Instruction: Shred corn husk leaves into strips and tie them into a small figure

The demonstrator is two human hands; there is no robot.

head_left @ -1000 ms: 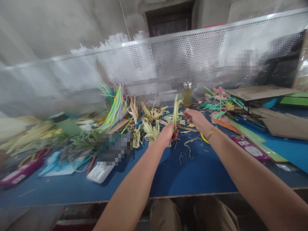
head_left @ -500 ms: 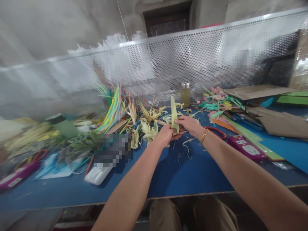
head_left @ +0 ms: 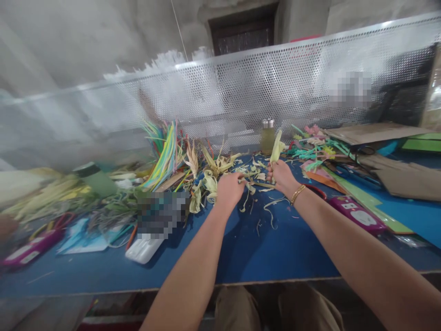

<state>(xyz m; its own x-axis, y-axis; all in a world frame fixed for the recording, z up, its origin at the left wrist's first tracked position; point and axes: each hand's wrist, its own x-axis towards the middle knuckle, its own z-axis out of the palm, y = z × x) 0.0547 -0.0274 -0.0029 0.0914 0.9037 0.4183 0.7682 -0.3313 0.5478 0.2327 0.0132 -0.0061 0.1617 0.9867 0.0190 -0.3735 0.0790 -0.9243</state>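
Note:
My right hand (head_left: 283, 177) is closed around the lower end of a pale green corn husk piece (head_left: 276, 148), which stands upright above my fist. My left hand (head_left: 230, 189) has its fingers curled down among husk scraps (head_left: 253, 174) on the table. Thin strips lie by its fingertips, and whether they are pinched cannot be made out. Just left of it sits a crumpled husk bundle (head_left: 211, 181). Dry husk flowers (head_left: 217, 162) stand behind it.
Colourful thin strips (head_left: 163, 156) stand at the back left. A lidded bottle (head_left: 267, 138) is behind my right hand. Purple-handled tools (head_left: 358, 214) (head_left: 36, 246) lie at both sides. A white device (head_left: 146, 248) lies front left. A perforated metal screen (head_left: 241, 92) backs the blue table (head_left: 272, 257).
My hands have moved apart. The right one has gone right with the upright husk piece, while the left one has let go of that piece and come down among the scraps.

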